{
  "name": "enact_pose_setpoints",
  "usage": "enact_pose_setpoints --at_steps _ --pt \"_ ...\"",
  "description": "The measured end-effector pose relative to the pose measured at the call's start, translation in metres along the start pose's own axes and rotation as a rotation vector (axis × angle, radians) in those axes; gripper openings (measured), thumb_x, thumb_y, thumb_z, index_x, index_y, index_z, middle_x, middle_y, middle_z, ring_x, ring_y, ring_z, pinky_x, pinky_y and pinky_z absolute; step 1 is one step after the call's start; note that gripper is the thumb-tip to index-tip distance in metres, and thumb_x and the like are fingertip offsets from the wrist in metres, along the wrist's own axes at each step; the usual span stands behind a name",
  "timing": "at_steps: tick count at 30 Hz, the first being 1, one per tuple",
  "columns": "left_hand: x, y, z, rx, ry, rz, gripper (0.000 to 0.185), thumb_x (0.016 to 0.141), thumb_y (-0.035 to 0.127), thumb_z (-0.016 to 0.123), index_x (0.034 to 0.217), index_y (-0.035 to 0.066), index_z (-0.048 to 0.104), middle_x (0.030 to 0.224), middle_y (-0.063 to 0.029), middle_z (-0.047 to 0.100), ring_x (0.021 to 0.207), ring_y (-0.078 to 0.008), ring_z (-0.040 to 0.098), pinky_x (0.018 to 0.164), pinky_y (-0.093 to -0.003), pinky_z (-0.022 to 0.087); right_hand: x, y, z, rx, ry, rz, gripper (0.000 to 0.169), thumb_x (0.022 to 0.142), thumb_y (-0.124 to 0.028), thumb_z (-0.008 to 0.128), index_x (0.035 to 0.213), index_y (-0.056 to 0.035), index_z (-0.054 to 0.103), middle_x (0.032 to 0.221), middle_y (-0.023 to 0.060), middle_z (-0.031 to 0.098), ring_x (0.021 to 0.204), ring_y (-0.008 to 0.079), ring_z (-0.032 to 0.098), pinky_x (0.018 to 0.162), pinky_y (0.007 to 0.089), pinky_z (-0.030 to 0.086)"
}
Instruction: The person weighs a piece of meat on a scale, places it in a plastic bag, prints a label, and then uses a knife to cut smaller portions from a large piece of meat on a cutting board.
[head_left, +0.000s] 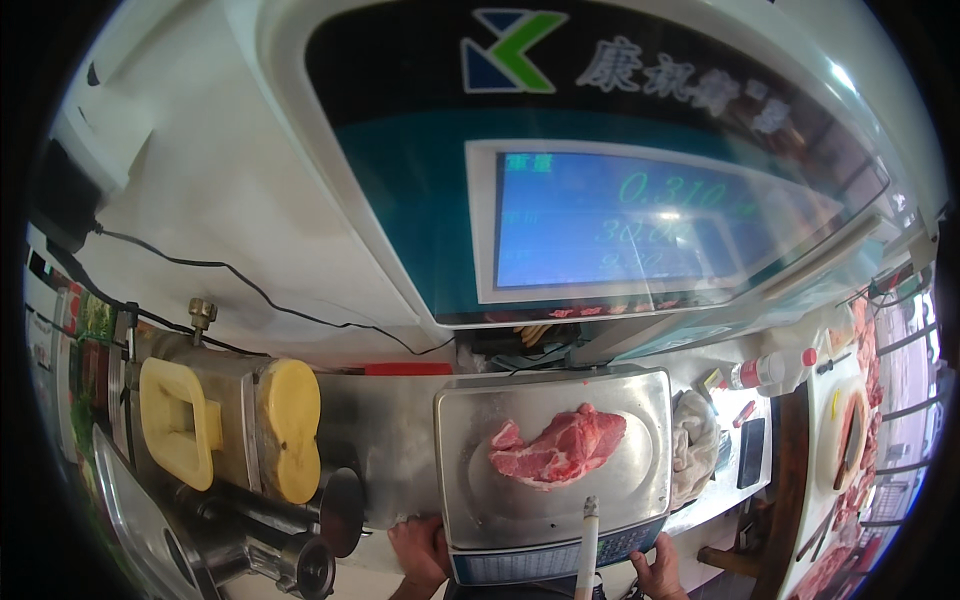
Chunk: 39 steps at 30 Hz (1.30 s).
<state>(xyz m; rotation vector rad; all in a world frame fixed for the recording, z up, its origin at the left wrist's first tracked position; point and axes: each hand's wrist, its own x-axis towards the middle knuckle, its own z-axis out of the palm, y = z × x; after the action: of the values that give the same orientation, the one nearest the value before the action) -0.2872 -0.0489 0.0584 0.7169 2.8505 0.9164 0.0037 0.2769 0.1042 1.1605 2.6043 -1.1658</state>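
A piece of raw red meat lies on the steel pan of a digital weighing scale. Along the scale's near side runs a keypad panel. My left hand is at the panel's left end, by the near edge of the steel counter, fingers bent and partly hidden. Close to the panel's right corner is my right hand, thumb apart from the fingers, with nothing visible in it. A cigarette with an ashen tip juts up close to the camera, covering part of the panel and pan.
The scale's lit display looms above the pan. To the left stands a meat grinder with yellow plastic parts. A crumpled cloth, phone and plastic bottle lie right. Beyond are a knife and more meat.
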Motion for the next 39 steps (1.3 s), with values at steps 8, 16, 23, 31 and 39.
enact_pose_setpoints --at_steps 8,16,23,31,39 --pt "-0.002 -0.001 -0.002 0.015 0.012 0.053 0.027 0.084 0.016 0.065 0.111 0.011 0.071 0.091 -0.0115 0.059 0.087 -0.0348 0.054 0.081 -0.0503 0.036 0.003 0.001 -0.002 -0.01 -0.018 -0.03 0.042 0.093 -0.015 0.076 0.128 -0.0003 0.059 0.111 0.0214 0.065 0.101 0.0389 0.063 0.089 0.0466 0.051" --pt "-0.007 -0.011 0.011 0.07 -0.027 -0.012 0.024 0.083 0.023 0.064 0.102 0.008 0.067 0.092 -0.0143 0.058 0.088 -0.0359 0.053 0.08 -0.0496 0.035 0.004 -0.017 -0.006 0.029 0.076 -0.12 0.037 0.092 -0.015 0.077 0.121 -0.0007 0.061 0.101 0.019 0.065 0.095 0.0393 0.063 0.085 0.0464 0.051" --pt "-0.02 -0.002 0.019 0.054 0.21 0.226 0.026 0.092 0.027 0.062 0.097 0.003 0.054 0.091 -0.0183 0.052 0.091 -0.041 0.05 0.081 -0.0493 0.034 0.016 0.004 -0.005 0.048 0.044 -0.168 0.058 0.095 -0.025 0.081 0.143 -0.0014 0.057 0.123 0.0232 0.068 0.112 0.0402 0.065 0.098 0.0456 0.053" --pt "-0.012 -0.013 0.003 -0.261 0.188 -0.148 0.013 0.099 0.01 0.062 0.107 0.0 0.065 0.102 -0.0145 0.067 0.098 -0.0293 0.063 0.092 -0.0391 0.047 -0.022 0.003 -0.006 0.203 0.14 -0.166 0.058 0.1 -0.027 0.073 0.146 0.0014 0.052 0.117 0.0212 0.067 0.104 0.0375 0.065 0.094 0.0453 0.054" --pt "0.076 0.175 -0.078 0.056 0.193 0.638 0.039 0.09 -0.001 0.066 0.128 0.007 0.067 0.124 -0.0149 0.069 0.118 -0.0309 0.065 0.103 -0.0398 0.05 -0.157 0.099 -0.002 0.245 0.23 0.066 0.054 0.102 -0.026 0.07 0.145 0.0035 0.054 0.115 0.0192 0.069 0.099 0.0304 0.068 0.086 0.0404 0.056"
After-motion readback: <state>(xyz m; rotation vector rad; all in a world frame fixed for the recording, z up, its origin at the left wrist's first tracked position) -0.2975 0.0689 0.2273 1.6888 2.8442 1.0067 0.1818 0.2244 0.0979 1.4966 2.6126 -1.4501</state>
